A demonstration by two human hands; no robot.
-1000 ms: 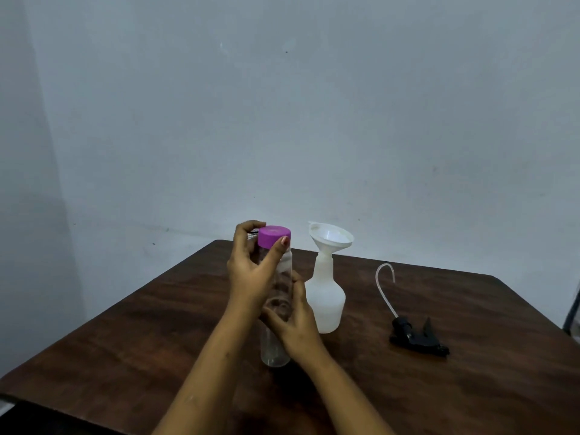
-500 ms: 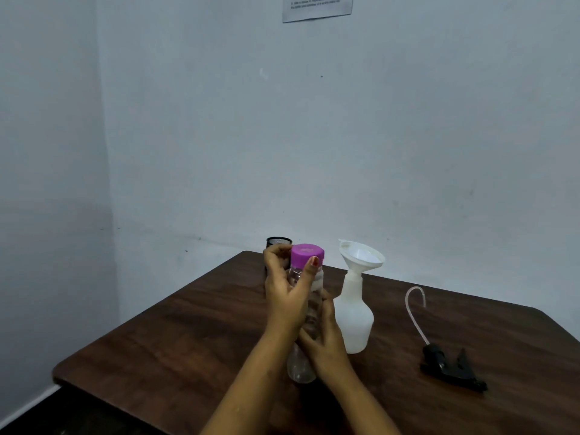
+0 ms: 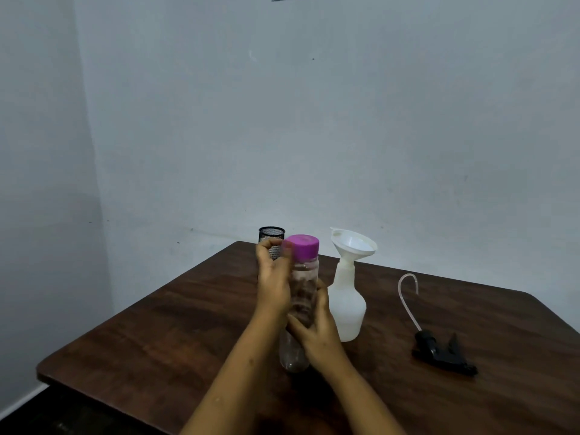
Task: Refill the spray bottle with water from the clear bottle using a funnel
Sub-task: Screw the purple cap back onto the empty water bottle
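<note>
Mesh cup [image 3: 271,238]: standing just behind the left hand, near the counter's [image 3: 150,334] far edge.
Left hand [image 3: 274,277]: curling against the left side of the purple cap [image 3: 303,246], with the palm lying along the bottle's upper wall. The fingertips are blurring, so I cannot tell whether they are pinching the cap or only touching it.
Clear bottle [image 3: 301,296]: standing upright on the counter between the two hands, cap on.
Right hand [image 3: 317,334]: wrapping fingers and thumb round the bottle's lower half, steadying it.
Handling: the bottle is looking like thin, smooth plastic, probably light and liable to dent or slip. Judging by that, mid-body is serving best for holding, with the cap's rim for twisting.
Spray bottle [image 3: 346,306]: standing open-necked just right of the right hand, nearly touching it.
Funnel [image 3: 354,243]: sitting in that neck, leaning slightly, likely easy to knock.
Spray head [image 3: 442,353]: lying well right of the right hand, with its tube curving upward.
</note>
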